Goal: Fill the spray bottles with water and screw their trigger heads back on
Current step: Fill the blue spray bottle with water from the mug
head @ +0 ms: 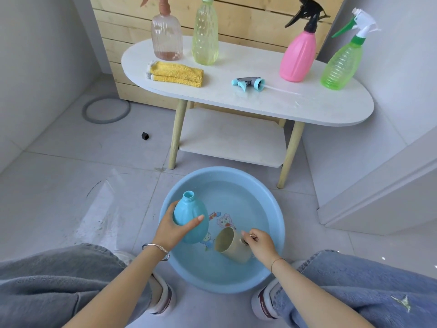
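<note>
The blue bottle (190, 214) is open at the neck, with no trigger head on it, and is held upright over the left side of a blue basin (222, 171) of water on the floor. The left hand (173, 229) grips its lower body, thumb across the front and fingers wrapped round behind. Just beside it the right hand (260, 242) has its fingers curled tight on the handle of a beige cup (230, 245) - the cup lies tipped on its side in the water, mouth towards the bottle. Beyond the basin stands a white oval table (236, 102). A blue trigger head (248, 83) lies on it with its tube pointing right. To its right stand a pink bottle (299, 58) with a black head and a green bottle (343, 65) with a white-and-green head. To its left lies a folded yellow cloth (177, 74), and behind that stand a clear pink bottle (166, 39) and a yellow-green bottle (204, 41) - their tops are cut off by the frame.
</note>
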`<action>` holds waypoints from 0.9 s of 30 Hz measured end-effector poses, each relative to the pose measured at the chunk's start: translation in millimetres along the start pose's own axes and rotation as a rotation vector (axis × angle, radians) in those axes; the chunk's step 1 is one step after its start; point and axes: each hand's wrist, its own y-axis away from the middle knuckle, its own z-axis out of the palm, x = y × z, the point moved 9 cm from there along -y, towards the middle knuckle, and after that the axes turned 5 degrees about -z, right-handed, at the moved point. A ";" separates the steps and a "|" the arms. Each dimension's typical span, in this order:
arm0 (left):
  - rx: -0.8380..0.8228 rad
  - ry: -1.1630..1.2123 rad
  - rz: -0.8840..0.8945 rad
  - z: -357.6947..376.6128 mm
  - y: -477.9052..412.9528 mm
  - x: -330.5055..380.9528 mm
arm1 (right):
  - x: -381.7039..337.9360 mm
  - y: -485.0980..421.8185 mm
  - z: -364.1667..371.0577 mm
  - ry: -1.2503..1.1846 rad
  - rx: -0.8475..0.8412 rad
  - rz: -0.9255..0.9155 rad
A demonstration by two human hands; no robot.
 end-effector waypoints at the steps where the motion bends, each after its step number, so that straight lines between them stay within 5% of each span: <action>1: 0.008 0.009 0.004 -1.1 1.0 1.3 | -1.7 2.4 -2.9 -0.038 0.015 0.014; 14: 0.052 0.042 0.075 9.5 17.3 37.4 | -81.7 34.2 -99.0 -0.447 0.167 -0.081; 27: -0.090 -0.176 0.194 39.8 27.1 64.2 | -152.3 43.8 -172.4 -0.505 0.257 -0.258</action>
